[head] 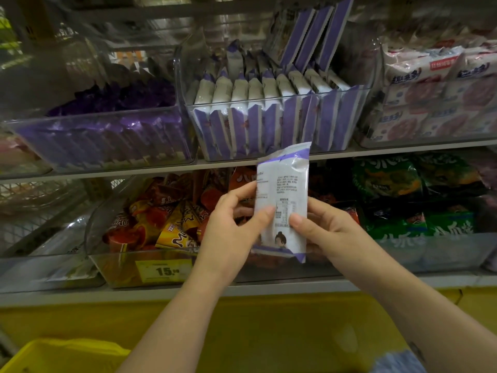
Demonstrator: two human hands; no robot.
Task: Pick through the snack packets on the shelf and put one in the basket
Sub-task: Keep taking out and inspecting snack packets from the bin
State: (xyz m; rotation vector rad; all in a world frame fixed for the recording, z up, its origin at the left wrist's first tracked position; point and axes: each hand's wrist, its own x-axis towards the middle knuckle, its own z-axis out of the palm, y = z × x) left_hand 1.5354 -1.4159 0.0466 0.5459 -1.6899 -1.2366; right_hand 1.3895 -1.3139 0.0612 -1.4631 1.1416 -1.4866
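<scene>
Between the 2 hands, a white snack packet (pixel 282 195) with purple sealed ends stands nearly upright, its printed side with small text and a cartoon figure facing the camera. The left hand (pixel 231 224) pinches its left edge with curled fingers, the right hand (pixel 328 227) its right edge. Above the fingers, a clear bin (pixel 197 135) holds matching packets (pixel 255 90).

Yellow basket (pixel 61 356): one corner only, cut by the bottom and left edges. Purple-and-white packet (pixel 282 200): back print too small to read. Left hand (pixel 231 219), right hand (pixel 325 227): most fingers hidden behind the packet. Price tag (pixel 164 270): "15" legible, smaller digits blurred. Blue sleeve (pixel 398 363): cut by the bottom edge. Dark purple packets (pixel 107 135) in the left bin (pixel 40 146): blurred, print unreadable
</scene>
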